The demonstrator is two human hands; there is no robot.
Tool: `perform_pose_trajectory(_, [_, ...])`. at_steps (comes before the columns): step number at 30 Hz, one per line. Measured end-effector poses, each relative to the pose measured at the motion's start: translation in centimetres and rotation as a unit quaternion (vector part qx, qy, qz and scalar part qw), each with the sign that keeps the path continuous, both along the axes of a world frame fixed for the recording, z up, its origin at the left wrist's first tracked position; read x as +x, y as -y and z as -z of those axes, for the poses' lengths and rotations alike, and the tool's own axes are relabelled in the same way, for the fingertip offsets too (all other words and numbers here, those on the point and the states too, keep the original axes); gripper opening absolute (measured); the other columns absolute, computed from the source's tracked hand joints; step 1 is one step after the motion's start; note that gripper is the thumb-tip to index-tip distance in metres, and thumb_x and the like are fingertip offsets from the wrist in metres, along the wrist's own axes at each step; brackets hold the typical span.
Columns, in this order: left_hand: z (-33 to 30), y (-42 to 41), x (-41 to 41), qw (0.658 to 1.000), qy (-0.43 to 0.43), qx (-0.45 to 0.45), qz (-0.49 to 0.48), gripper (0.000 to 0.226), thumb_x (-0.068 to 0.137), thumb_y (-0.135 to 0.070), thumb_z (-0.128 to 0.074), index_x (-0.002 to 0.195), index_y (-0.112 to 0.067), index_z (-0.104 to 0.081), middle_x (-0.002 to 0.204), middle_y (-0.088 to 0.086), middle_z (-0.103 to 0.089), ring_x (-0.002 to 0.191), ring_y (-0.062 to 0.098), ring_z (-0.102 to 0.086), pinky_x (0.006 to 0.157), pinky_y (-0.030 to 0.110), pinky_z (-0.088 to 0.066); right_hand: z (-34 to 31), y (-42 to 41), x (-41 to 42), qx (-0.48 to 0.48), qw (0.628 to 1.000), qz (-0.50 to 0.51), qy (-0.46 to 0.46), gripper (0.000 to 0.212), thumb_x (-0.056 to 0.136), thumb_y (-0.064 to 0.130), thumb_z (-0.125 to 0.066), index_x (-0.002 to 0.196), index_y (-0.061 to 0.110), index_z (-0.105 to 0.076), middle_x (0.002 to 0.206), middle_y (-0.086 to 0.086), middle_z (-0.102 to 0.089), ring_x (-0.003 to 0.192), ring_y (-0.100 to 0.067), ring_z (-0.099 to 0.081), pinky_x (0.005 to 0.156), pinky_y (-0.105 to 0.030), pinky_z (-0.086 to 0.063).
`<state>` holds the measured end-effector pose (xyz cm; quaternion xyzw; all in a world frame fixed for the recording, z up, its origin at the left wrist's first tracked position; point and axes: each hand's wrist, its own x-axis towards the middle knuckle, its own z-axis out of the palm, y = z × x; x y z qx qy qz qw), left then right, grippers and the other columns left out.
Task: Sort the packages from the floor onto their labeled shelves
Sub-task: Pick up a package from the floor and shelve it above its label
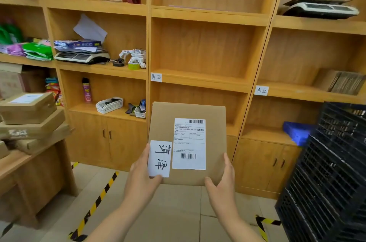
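A flat brown cardboard package (213,115) is held up in front of the wooden shelving. It carries a printed shipping label (189,143) and a white handwritten tag (160,158) at its lower left. My left hand (141,174) grips the lower left corner, thumb on the tag. My right hand (221,178) grips the lower right corner. A handwritten shelf label (156,77) is stuck on the middle shelf edge, just above the package. A second shelf label (261,90) sits on the shelf edge further right.
Several cardboard boxes (27,107) are stacked on a wooden table at the left. Black plastic crates (332,172) stand at the right. A blue item (297,132) lies on the low right shelf. Yellow-black tape (97,202) marks the floor. Left shelves hold scales, baskets and clutter.
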<state>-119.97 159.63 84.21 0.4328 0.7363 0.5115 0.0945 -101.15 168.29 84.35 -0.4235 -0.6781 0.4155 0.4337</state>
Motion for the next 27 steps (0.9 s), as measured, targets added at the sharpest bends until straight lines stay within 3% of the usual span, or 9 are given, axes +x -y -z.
perform_pose_trajectory(9, [-2.1,-5.5,-11.5,0.999,-0.013,0.003,0.039,0.093,0.075,-0.008,-0.068,0.144,-0.039,-0.013,0.126,-0.01,-0.05,0.115,0.013,-0.042,0.079,0.033,-0.047,-1.5,-4.2,-11.1,0.022,0.998,0.053,0.005,0.086,0.08,0.007,-0.06,0.143,0.043,-0.012,0.151,0.014,-0.022,0.138,-0.007,-0.02,0.117,-0.04,-0.022])
perform_pose_trajectory(15, [-2.8,-8.9,-18.1,0.997,-0.025,0.007,0.07,0.093,0.074,-0.007,-0.067,0.14,-0.046,-0.016,0.11,-0.018,-0.05,0.109,0.014,-0.046,0.073,0.032,-0.049,-1.9,-6.9,-17.3,0.015,0.997,0.072,-0.005,0.086,0.08,0.006,-0.059,0.143,0.041,-0.013,0.151,0.011,-0.022,0.138,-0.009,-0.022,0.116,-0.041,-0.024])
perform_pose_trajectory(24, [-1.6,-15.7,-25.2,0.998,0.005,-0.011,0.063,0.095,0.074,-0.011,-0.069,0.144,-0.04,-0.011,0.121,-0.006,-0.052,0.116,0.017,-0.045,0.082,0.039,-0.051,-1.4,-13.4,-24.1,0.012,0.997,0.079,0.004,0.084,0.082,0.007,-0.059,0.143,0.043,-0.013,0.15,0.012,-0.022,0.137,-0.007,-0.022,0.115,-0.039,-0.024])
perform_pose_trajectory(27, [-1.2,-18.7,-27.7,0.998,-0.011,-0.005,0.067,0.093,0.074,-0.011,-0.068,0.142,-0.044,-0.013,0.116,-0.014,-0.053,0.114,0.014,-0.044,0.077,0.035,-0.049,-0.7,-16.9,-26.8,0.011,0.997,0.072,-0.001,0.085,0.081,0.006,-0.059,0.143,0.043,-0.013,0.15,0.01,-0.022,0.138,-0.009,-0.023,0.114,-0.037,-0.025])
